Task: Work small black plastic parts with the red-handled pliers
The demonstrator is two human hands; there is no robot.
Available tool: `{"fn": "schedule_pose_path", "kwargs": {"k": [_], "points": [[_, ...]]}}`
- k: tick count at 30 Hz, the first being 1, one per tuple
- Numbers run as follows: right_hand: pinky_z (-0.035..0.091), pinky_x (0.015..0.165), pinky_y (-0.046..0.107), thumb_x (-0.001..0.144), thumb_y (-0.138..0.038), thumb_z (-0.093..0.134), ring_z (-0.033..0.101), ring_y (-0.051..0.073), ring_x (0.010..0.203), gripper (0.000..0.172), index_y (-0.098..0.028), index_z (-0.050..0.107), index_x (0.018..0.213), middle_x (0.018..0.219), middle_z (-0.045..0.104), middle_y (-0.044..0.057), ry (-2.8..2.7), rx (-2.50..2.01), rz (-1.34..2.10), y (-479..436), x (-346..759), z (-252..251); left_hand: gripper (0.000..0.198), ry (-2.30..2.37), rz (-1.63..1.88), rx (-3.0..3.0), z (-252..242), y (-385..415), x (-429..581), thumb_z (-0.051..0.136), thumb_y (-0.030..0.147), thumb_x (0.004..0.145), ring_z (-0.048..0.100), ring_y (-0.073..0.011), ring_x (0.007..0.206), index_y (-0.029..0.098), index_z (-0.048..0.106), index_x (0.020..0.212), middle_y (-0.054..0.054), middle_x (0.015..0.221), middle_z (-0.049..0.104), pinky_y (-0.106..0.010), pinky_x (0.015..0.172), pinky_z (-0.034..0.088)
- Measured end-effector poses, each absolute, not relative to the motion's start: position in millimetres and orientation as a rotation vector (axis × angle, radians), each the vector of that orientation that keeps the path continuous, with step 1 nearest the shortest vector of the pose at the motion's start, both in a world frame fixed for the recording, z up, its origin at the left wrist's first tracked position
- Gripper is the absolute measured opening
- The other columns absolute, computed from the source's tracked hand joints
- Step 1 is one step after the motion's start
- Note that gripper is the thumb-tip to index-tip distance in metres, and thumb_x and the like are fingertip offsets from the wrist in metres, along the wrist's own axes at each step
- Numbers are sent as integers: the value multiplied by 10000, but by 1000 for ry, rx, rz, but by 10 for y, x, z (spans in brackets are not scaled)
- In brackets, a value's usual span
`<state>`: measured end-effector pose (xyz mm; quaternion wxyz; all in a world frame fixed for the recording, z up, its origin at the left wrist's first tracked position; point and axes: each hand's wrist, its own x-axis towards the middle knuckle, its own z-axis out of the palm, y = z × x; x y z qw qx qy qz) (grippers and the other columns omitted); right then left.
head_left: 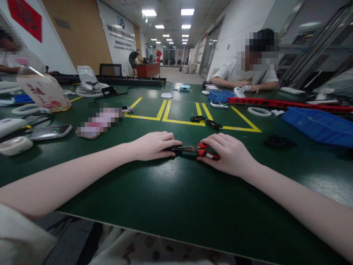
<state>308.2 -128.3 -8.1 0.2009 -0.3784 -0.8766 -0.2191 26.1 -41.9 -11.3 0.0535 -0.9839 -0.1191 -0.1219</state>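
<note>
My right hand (230, 152) is closed around the red and black handles of a pair of pliers (210, 154), whose jaws point left. Between the fingertips of my left hand (154, 146) is a small black piece (176, 149), and the pliers' jaws meet it; the fingers cover part of it. Both hands are low over the green table (165, 191). Beyond them, two black parts (198, 118) (214, 124) lie at the yellow tape lines.
Blue bins (320, 125) (220, 96) and a long red strip (292, 105) are at the right. A phone (51, 132), a bottle (44, 88) and a pinkish blurred item (99, 123) lie left. A person (248, 70) sits across the table.
</note>
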Motion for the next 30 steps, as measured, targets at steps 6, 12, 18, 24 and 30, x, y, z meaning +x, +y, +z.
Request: {"fn": "schedule_pose_path", "kwargs": {"k": [6, 12, 18, 24, 30], "points": [[553, 719, 381, 845, -463, 672, 662, 246, 831, 366, -143, 645, 1020, 961, 711, 119, -2425, -1114, -479, -1286, 3085, -79, 412, -360, -386, -2979, -117, -420, 264, 468, 401, 1012, 589, -211, 933, 163, 524, 1343, -96, 1086, 605, -300, 785, 464], [554, 725, 386, 837, -469, 681, 667, 246, 846, 364, -160, 646, 1028, 965, 711, 106, -2400, -1157, -362, -1281, 3097, -90, 402, -374, -418, -3013, -124, -416, 262, 493, 396, 995, 594, -211, 949, 148, 535, 1308, -96, 1089, 614, -304, 797, 476], [553, 732, 394, 832, -467, 689, 668, 248, 857, 362, -168, 647, 1032, 971, 711, 97, -2378, -1183, -293, -1266, 3122, -91, 377, -362, -420, -3012, -123, -415, 265, 491, 389, 993, 598, -215, 951, 150, 563, 1276, -100, 1091, 614, -315, 798, 484], [556, 734, 390, 836, -470, 687, 674, 245, 868, 366, -169, 646, 1041, 975, 711, 97, -2374, -1198, -231, -1267, 3112, -88, 376, -366, -414, -3020, -118, -420, 266, 495, 391, 992, 595, -212, 949, 153, 564, 1274, -96, 1091, 612, -306, 800, 476], [560, 715, 377, 835, -455, 693, 678, 241, 857, 360, -168, 642, 1046, 969, 716, 97, -2376, -1193, -270, -1281, 3099, -73, 372, -366, -398, -3017, -115, -413, 262, 454, 391, 1013, 591, -210, 949, 157, 576, 1275, -99, 1096, 611, -309, 795, 480]]}}
